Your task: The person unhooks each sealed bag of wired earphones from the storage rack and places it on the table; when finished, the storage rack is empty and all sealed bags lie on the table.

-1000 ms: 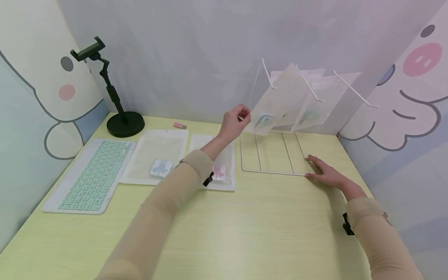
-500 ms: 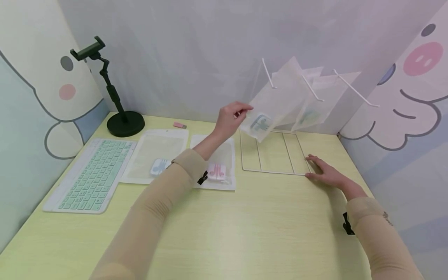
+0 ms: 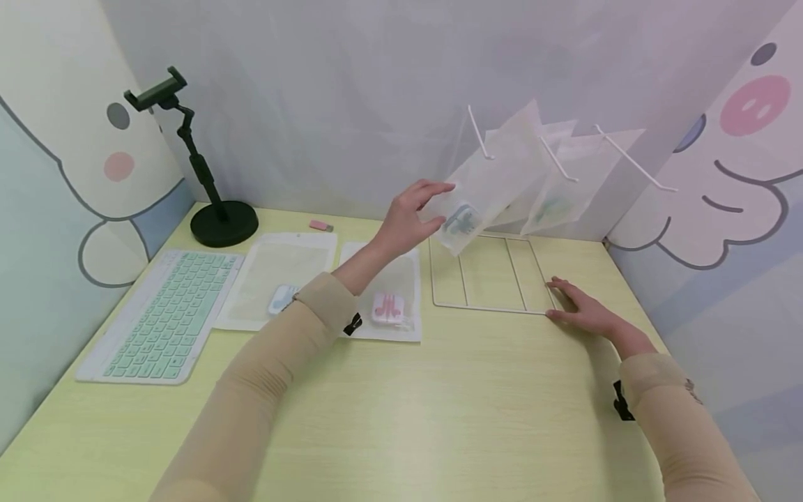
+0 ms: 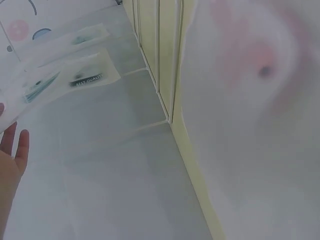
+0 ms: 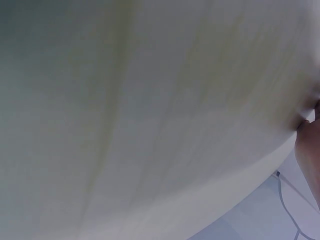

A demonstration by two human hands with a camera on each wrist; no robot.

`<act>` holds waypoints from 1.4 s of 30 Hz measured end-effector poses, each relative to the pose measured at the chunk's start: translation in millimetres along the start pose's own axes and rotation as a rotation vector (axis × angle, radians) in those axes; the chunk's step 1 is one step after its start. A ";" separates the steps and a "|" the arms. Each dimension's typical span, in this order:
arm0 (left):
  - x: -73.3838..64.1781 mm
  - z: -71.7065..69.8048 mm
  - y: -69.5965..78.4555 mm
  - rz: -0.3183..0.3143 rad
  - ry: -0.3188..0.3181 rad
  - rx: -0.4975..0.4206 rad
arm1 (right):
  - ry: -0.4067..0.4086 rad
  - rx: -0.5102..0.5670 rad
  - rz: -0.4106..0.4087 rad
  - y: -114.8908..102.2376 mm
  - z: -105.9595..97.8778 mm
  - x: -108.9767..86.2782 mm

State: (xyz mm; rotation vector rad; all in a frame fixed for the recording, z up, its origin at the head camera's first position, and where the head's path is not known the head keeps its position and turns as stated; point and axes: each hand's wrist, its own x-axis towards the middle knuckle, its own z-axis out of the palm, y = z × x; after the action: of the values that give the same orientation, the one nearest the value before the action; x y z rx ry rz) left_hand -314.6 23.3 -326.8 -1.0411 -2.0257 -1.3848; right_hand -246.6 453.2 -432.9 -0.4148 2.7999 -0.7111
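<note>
My left hand [image 3: 404, 217] is raised beside a translucent white packaging bag [image 3: 502, 162] with blue earphones in a case [image 3: 463, 220]. Its thumb and fingers are spread apart at the bag's lower left edge; contact there is unclear. That bag hangs tilted on the middle hook [image 3: 558, 160] of a white wire display rack [image 3: 483, 307]. In the left wrist view, fingertips [image 4: 22, 142] show just under the bag. My right hand [image 3: 582, 309] rests at the right side of the rack's base, fingers extended. The right wrist view is mostly blurred tabletop.
Two flat bags lie on the table, one with blue earphones [image 3: 284, 298], one with pink earphones [image 3: 388, 308]. Further left are a mint keyboard [image 3: 166, 314], a black phone stand [image 3: 224, 223] and a pink USB stick [image 3: 320, 225]. Another bag [image 3: 555, 202] hangs behind.
My left hand has drawn slightly left, and its thumb and fingers have spread from a pinch. The bag swung left and turned with its earphones. My right hand has stayed still.
</note>
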 end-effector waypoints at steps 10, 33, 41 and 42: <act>-2.4 -9.8 5.9 0.068 0.005 0.005 | -0.003 0.010 -0.001 0.0 0.0 -0.4; -15.6 -13.7 30.9 0.218 0.065 0.085 | -0.001 0.003 -0.003 -2.5 -1.3 -0.4; -18.9 -19.0 39.4 0.250 0.053 0.091 | -0.003 -0.004 -0.001 -1.1 -2.0 -1.3; -18.9 -20.0 40.3 0.252 0.049 0.094 | -0.003 -0.005 -0.002 -1.2 -2.0 -1.4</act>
State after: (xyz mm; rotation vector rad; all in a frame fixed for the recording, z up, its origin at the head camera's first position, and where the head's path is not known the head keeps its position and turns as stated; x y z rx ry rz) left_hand -271.7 6.9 -310.2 -1.1637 -1.8326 -1.1630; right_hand -245.6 453.5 -430.4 -0.4190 2.7991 -0.7036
